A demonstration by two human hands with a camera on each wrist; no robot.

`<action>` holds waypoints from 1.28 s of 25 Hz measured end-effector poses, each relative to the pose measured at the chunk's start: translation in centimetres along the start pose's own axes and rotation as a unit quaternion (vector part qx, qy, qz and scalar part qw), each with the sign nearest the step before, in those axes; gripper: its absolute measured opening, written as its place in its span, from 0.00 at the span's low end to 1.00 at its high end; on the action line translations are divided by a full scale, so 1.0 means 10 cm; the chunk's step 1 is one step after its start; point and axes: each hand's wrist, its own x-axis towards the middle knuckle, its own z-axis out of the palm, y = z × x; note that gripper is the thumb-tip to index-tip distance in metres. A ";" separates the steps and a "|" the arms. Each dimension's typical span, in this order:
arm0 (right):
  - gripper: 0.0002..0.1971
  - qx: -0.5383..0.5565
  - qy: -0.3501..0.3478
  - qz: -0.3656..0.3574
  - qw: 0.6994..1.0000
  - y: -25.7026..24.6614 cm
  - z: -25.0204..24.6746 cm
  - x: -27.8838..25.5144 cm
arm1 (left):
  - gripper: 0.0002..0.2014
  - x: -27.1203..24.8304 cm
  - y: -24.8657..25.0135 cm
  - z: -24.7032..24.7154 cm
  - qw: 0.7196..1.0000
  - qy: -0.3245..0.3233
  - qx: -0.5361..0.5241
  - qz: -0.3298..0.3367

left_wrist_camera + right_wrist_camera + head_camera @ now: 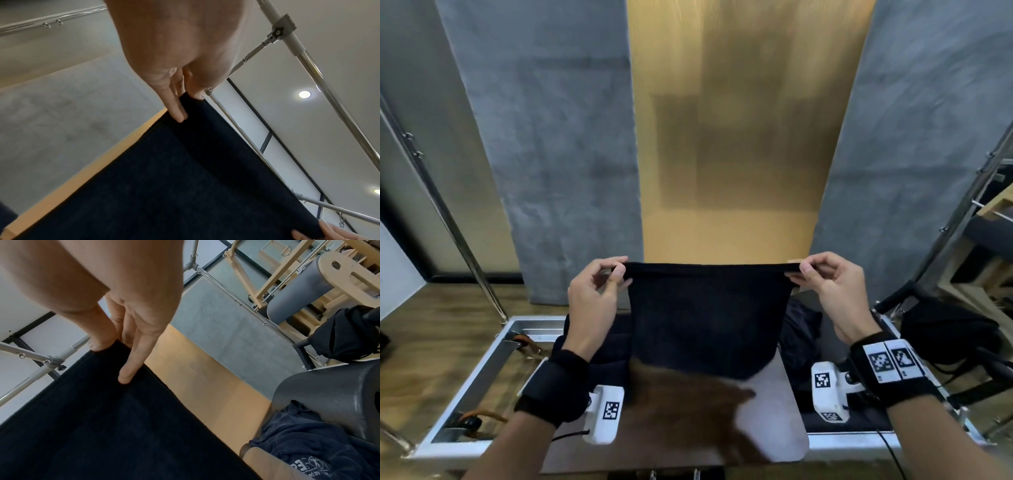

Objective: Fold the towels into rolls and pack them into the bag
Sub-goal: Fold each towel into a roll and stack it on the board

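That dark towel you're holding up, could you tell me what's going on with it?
A person holds a dark towel stretched out in the air, the left hand pinching one top corner and the right hand the other. It hangs flat above the table, not yet rolled. More dark cloth lies crumpled to the right.

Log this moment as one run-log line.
left hand: pinches towel corner | right hand: pinches opposite corner | dark towel: stretched, hanging, unrolled
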 end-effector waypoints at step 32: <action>0.09 -0.275 -0.115 0.253 0.920 2.25 0.31 -0.07 | 0.39 -0.93 -1.77 1.04 0.789 -0.414 0.429 -0.147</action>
